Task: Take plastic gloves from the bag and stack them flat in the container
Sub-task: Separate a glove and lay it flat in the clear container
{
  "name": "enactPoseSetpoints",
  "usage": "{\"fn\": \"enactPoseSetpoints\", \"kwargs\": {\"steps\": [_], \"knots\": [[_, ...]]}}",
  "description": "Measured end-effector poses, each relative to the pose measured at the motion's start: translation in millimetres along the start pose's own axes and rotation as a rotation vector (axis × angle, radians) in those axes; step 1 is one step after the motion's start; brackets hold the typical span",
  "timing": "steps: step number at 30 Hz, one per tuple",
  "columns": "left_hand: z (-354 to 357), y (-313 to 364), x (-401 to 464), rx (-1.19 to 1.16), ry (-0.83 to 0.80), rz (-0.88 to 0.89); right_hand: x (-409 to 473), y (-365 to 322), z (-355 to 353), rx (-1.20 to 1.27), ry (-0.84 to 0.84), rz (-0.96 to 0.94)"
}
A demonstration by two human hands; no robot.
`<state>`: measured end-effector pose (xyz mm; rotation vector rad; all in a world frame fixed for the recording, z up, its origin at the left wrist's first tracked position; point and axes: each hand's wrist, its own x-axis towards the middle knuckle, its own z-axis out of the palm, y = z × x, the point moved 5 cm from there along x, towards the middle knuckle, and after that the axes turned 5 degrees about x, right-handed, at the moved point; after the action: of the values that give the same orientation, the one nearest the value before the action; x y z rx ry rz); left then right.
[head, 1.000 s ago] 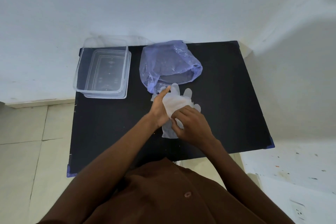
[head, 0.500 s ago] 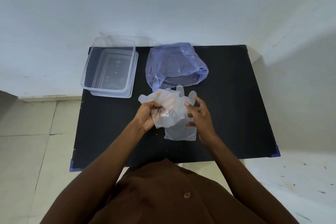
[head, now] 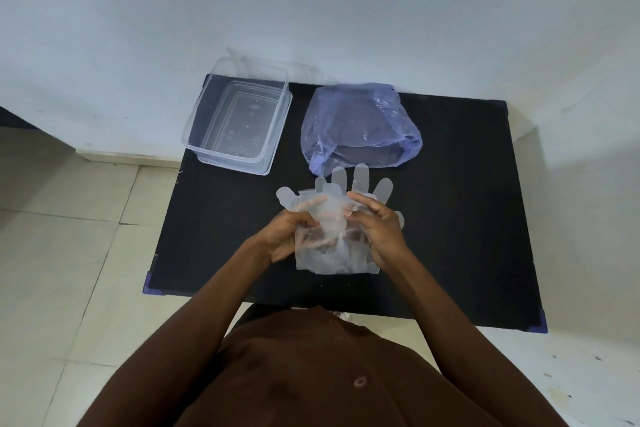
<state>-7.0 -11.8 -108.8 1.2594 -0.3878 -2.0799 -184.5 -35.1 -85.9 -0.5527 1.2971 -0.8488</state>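
Clear plastic gloves point(head: 332, 256) are spread between my two hands over the middle of the black table point(head: 460, 218), their fingers fanning toward the bag. My left hand point(head: 285, 236) grips the gloves' left side with fingers under the film. My right hand point(head: 379, 232) pinches the right side, its fingers partly apart. The crumpled blue plastic bag point(head: 360, 128) lies just beyond, mouth facing me. The clear rectangular container point(head: 239, 121) stands at the table's far left corner, nothing in it.
A white wall runs right behind the table and along its right side. Tiled floor shows to the left. The container overhangs the table's back-left corner slightly. My brown shirt fills the bottom of the view.
The gloves have been lifted off the table and spread wider between both hands. My left hand shifted to the gloves' left side and my right hand came up onto the right side.
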Motion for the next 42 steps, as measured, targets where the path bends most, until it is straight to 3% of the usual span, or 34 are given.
{"fn": "enactPoseSetpoints", "kwargs": {"steps": [11,22,28,33,42], "knots": [[-41,42,-17,0.086,0.327,0.217,10,-22,38,-0.092,-0.146,-0.026],[-99,165,-24,0.179,0.293,0.386,45,-73,153,-0.266,-0.076,-0.291],[-133,236,-19,0.224,0.328,0.496,76,-95,216,-0.196,-0.046,-0.394],[-158,266,0,0.223,0.338,0.474,111,-98,247,-0.34,0.04,-0.448],[-195,263,40,0.125,0.565,0.235,150,-81,272,-0.677,0.041,-0.388]]}}
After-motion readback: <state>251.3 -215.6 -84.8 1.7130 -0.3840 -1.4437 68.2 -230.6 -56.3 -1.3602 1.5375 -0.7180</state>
